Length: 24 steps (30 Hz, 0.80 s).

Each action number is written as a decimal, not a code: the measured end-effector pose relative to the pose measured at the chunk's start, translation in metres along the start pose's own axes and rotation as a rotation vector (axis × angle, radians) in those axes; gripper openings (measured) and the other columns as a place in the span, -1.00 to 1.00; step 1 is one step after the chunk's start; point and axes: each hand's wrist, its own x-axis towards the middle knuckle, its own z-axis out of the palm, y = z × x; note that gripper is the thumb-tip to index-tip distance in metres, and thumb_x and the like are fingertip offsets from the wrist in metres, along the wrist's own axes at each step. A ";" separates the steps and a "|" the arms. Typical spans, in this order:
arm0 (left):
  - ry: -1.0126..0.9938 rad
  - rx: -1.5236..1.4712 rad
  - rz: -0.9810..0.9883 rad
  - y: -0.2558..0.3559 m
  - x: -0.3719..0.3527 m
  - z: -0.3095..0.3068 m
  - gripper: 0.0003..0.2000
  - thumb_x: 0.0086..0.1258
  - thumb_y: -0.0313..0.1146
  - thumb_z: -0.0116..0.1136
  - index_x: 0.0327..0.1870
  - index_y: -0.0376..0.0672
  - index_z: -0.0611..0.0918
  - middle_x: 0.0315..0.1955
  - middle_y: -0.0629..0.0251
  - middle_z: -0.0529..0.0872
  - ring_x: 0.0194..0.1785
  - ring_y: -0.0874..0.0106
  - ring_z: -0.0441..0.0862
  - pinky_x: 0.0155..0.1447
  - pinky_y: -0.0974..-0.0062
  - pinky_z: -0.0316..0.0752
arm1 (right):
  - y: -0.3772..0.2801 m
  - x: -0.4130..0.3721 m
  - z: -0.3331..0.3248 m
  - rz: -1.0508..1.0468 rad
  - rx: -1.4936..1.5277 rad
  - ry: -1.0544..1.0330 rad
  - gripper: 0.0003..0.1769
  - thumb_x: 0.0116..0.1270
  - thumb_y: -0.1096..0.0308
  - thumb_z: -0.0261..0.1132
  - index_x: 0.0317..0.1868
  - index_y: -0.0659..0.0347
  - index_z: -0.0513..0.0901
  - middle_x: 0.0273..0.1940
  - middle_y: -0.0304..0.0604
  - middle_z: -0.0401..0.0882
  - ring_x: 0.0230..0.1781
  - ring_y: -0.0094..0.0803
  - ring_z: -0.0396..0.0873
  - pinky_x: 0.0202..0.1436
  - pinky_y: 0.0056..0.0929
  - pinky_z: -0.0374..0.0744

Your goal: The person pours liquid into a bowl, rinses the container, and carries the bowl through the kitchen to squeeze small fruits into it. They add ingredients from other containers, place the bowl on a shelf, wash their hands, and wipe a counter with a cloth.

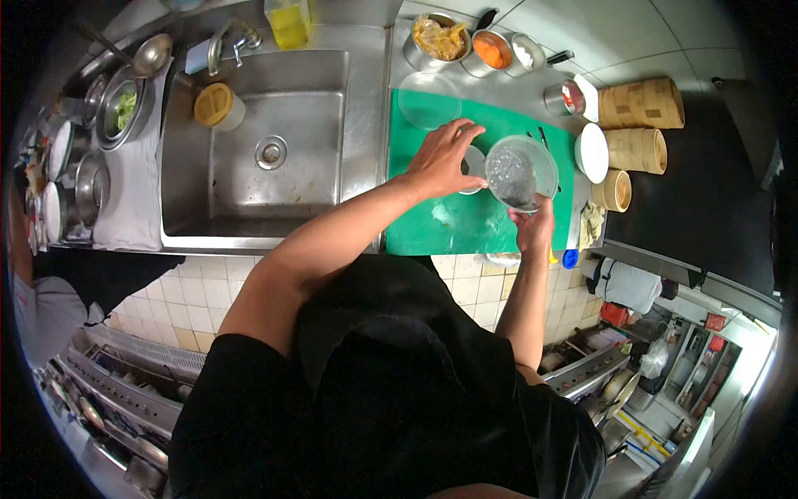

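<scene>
My right hand (534,219) grips a clear round plastic tub (544,170) by its near rim, fingers closed around it. The tub is tilted over the board, and its inside looks wet and glistening. To the left of it my left hand (445,160) is open, thumb and fingers spread apart. A small round dish (474,160) shows between that thumb and fingers, partly hidden by the hand. Both hands are above a green cutting board (416,229). At the board's far left corner lies a clear round lid (430,100). A dark-handled knife (544,138) is partly hidden behind the tub.
A steel sink (307,125) is at the left, with a tan-lidded tub (219,106) inside. Metal pots with food, including an orange one (490,51), line the back. Bamboo steamers (636,150), a white bowl (592,153) and a cloth (592,224) stand right. Another person (54,312) is far left.
</scene>
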 end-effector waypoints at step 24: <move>-0.128 0.214 -0.023 -0.035 -0.009 0.011 -0.75 0.04 -0.42 0.35 -0.20 -0.04 0.70 0.31 0.19 0.48 0.39 0.12 0.33 0.44 0.13 0.19 | -0.001 0.023 -0.041 0.054 0.046 -0.123 -0.49 0.34 0.05 0.15 0.11 0.29 0.51 -0.15 -0.06 0.70 -0.41 -0.32 0.67 -0.51 -0.53 0.61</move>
